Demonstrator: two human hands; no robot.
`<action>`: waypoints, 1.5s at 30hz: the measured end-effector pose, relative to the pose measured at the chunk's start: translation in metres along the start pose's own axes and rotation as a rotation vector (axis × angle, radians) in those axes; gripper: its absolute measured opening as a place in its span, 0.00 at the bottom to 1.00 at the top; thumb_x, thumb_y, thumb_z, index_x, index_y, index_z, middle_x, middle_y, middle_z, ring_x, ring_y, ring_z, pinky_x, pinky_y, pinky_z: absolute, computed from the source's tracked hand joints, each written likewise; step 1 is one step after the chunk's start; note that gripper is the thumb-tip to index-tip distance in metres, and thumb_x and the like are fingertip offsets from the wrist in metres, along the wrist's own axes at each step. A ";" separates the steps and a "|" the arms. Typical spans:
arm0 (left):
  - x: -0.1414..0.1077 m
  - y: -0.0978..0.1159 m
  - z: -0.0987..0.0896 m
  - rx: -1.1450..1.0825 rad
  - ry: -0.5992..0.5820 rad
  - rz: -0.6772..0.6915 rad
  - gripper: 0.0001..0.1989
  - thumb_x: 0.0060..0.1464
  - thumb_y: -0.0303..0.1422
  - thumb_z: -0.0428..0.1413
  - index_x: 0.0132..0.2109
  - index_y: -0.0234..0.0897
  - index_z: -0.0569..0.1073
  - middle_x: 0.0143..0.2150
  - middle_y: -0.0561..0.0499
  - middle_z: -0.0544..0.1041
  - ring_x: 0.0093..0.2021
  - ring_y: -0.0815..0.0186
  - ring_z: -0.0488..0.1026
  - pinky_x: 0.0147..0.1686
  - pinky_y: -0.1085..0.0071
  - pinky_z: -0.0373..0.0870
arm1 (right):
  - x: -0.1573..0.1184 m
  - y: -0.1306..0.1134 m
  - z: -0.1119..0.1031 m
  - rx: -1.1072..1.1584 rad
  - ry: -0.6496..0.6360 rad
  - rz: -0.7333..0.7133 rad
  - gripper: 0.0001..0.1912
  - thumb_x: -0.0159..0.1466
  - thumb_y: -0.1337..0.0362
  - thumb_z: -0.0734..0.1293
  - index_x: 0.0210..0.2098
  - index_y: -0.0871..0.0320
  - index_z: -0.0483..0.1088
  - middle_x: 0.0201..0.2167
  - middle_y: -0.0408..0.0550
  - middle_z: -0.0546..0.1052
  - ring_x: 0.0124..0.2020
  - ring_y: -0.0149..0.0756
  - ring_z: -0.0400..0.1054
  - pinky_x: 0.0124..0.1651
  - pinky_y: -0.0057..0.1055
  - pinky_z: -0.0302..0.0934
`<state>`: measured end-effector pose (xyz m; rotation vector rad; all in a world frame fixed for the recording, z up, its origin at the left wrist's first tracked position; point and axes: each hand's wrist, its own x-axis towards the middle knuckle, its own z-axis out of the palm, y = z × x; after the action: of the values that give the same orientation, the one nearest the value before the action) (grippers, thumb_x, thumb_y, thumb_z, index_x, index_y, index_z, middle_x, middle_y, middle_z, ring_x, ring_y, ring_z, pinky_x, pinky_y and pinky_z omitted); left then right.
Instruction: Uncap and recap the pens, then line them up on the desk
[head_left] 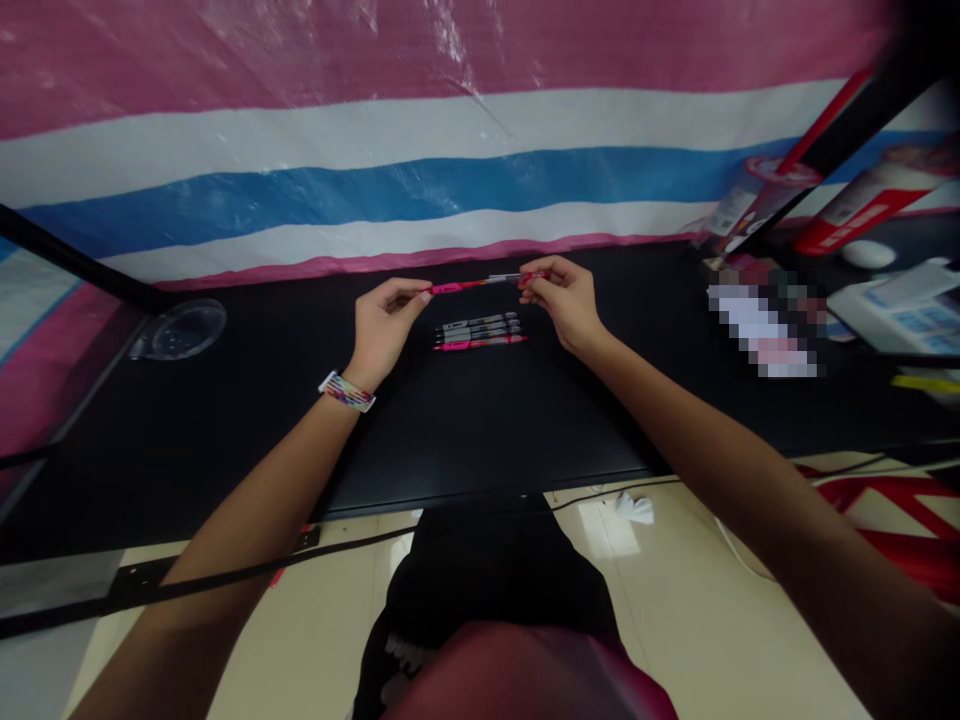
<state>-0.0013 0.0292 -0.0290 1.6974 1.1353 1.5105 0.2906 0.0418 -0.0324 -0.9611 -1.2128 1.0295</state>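
Observation:
My left hand (386, 325) pinches the pink end of a pen (448, 288) between thumb and fingertips. At the pen's other, reddish end, my right hand (564, 302) is closed, with its fingers bent round it. A clear, thin section of the pen spans the gap between both hands, held level above the black table (450, 430). Whether its parts are joined or pulled apart I cannot tell. Just below lie several pens side by side: grey-and-black pens (478, 326) and, nearest me, a pink-red pen (480, 343). A patterned band circles my left wrist.
To the left is a clear plastic lid (182, 328). A drink cup (750, 200) with a red straw, a red-and-white container (862, 205), a white mouse-like object (868, 254) and a white box (900, 310) crowd the right. Striped sheeting (420, 190) hangs behind; a cable (360, 545) crosses below the table edge.

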 end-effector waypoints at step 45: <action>-0.004 0.004 0.006 0.080 -0.176 0.085 0.34 0.59 0.46 0.75 0.67 0.46 0.75 0.49 0.47 0.87 0.51 0.57 0.85 0.56 0.60 0.80 | -0.014 -0.013 0.013 -0.018 -0.162 0.050 0.11 0.59 0.59 0.80 0.42 0.52 0.85 0.36 0.47 0.84 0.35 0.39 0.77 0.48 0.45 0.78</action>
<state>0.0055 0.0245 -0.0291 1.9131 1.0555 1.3505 0.2783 0.0256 -0.0219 -0.9399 -1.3385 1.1551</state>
